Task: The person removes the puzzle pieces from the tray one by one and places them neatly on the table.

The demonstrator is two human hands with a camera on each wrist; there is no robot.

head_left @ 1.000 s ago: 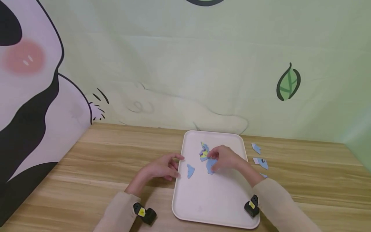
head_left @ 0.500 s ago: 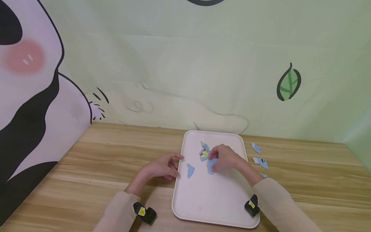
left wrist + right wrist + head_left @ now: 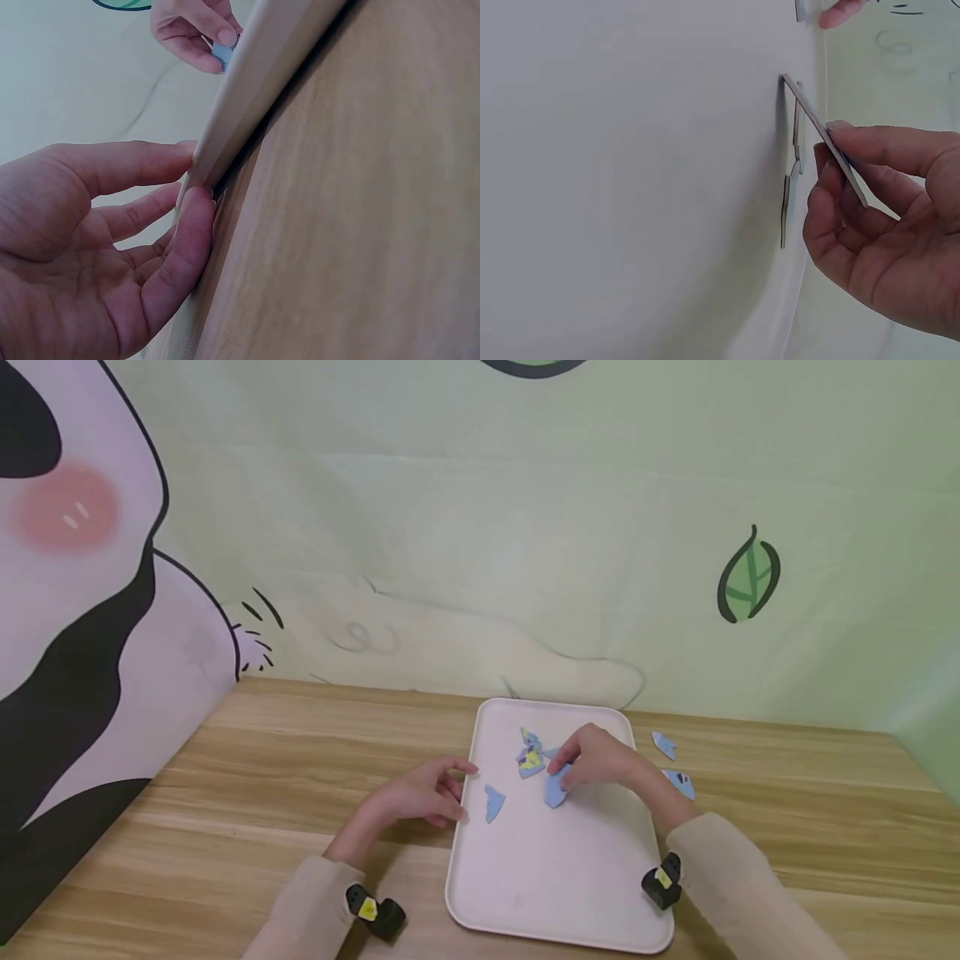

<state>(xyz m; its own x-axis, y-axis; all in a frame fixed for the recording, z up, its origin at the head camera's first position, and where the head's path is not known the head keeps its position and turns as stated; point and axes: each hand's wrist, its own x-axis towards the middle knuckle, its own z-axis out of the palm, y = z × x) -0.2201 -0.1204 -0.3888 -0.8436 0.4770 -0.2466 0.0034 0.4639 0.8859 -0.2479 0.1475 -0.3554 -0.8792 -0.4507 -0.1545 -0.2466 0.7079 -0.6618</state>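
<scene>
My right hand (image 3: 600,756) pinches a plain blue puzzle piece (image 3: 556,787) between thumb and fingers above the white tray (image 3: 555,877). In the right wrist view the held puzzle piece (image 3: 817,127) is seen edge-on and tilted, its far end close to the tray surface. Just left of it lie joined yellow-and-blue pieces (image 3: 530,760), with part of another blue piece (image 3: 551,752) beside them. A separate blue piece (image 3: 494,803) lies near the tray's left side. My left hand (image 3: 423,792) touches the tray's left rim with thumb and fingertips, fingers loosely bent.
On the wooden table (image 3: 300,760), right of the tray, lie a blue piece (image 3: 663,745) and another with dark marks (image 3: 681,782), partly behind the right forearm. A printed cloth with a panda (image 3: 180,610) and a leaf (image 3: 748,578) stands behind the table.
My right hand has lifted the blue piece and drawn it slightly right, away from the patterned pieces. A blue piece behind it now shows. My left hand stays at the rim.
</scene>
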